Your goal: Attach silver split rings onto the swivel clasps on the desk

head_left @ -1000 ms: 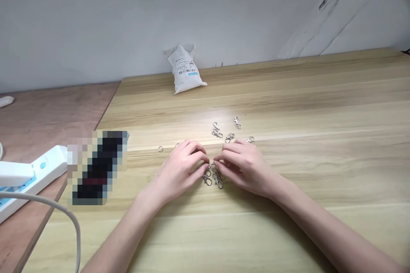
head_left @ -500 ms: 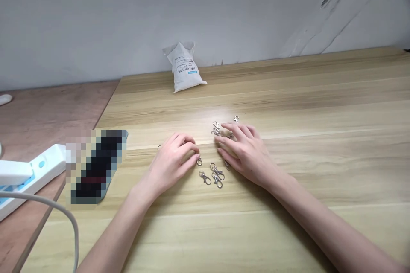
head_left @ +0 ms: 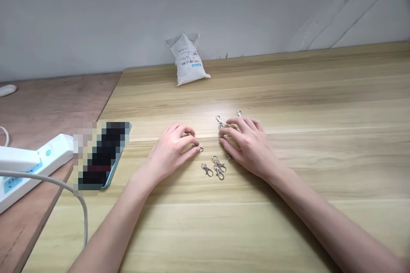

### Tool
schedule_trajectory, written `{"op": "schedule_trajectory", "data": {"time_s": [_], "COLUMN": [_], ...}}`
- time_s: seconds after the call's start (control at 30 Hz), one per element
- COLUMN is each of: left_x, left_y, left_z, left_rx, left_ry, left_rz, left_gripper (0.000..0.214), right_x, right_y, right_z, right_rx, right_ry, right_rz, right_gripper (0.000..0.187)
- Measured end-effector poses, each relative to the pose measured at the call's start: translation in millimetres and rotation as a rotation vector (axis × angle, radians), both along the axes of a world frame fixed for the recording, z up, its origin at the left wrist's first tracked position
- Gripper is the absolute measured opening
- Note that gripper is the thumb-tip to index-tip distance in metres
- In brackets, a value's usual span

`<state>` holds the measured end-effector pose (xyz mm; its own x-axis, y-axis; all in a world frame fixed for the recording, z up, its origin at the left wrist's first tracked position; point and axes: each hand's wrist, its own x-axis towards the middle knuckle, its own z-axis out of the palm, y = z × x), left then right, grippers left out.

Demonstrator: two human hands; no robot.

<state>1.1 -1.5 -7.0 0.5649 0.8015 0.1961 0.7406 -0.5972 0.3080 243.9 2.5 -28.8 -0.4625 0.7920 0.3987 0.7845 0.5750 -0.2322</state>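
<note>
My left hand (head_left: 171,149) rests on the table with its thumb and fingers pinched on a small metal lobster clasp (head_left: 200,148), whose ring end shows at the fingertips. My right hand (head_left: 250,145) is open, its fingers curved and apart over a small pile of lobster clasps (head_left: 219,120). One clasp (head_left: 228,157) lies partly beneath its thumb, and another clasp (head_left: 239,113) sits just beyond its fingers. Between the hands, nearer me, lie a single clasp (head_left: 207,169) and two overlapping clasps (head_left: 219,173). The fingers hide parts of the pile.
A white printed packet (head_left: 189,62) stands against the wall at the back. To the left are a blurred-out phone (head_left: 104,155), a white power strip (head_left: 57,151) and a grey cable (head_left: 83,211). The wooden table (head_left: 320,102) meets a reddish surface (head_left: 77,98) on the left.
The whole view has shifted slightly. My left hand has slid a little away from me with its clasp. A ring seen left of that hand before no longer shows.
</note>
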Motion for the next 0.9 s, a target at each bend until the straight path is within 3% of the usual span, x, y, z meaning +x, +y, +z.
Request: {"op": "schedule_trajectory", "data": {"time_s": [0.23,0.4,0.9], "left_x": [-1.4,-1.5,0.1], "left_y": [1.2,1.3,0.8], "left_z": [-3.0,-4.0,-4.8], "left_rx": [-0.01,-0.014,0.023], "left_ry": [-0.018,-0.035,-0.02], "left_rz": [-0.003,-0.014,-0.015], "left_gripper": [0.018,0.017,0.018], "right_x": [2.0,0.6,4.0], "right_y": [1.6,2.4,2.3], "right_z": [-1.0,-3.2,-0.5], "right_rx": [-0.002,-0.005,-0.019], "right_ry": [0.017,0.02,0.063], "right_rz": [0.048,-0.025,0.114], "right_gripper": [0.018,0.024,0.012]}}
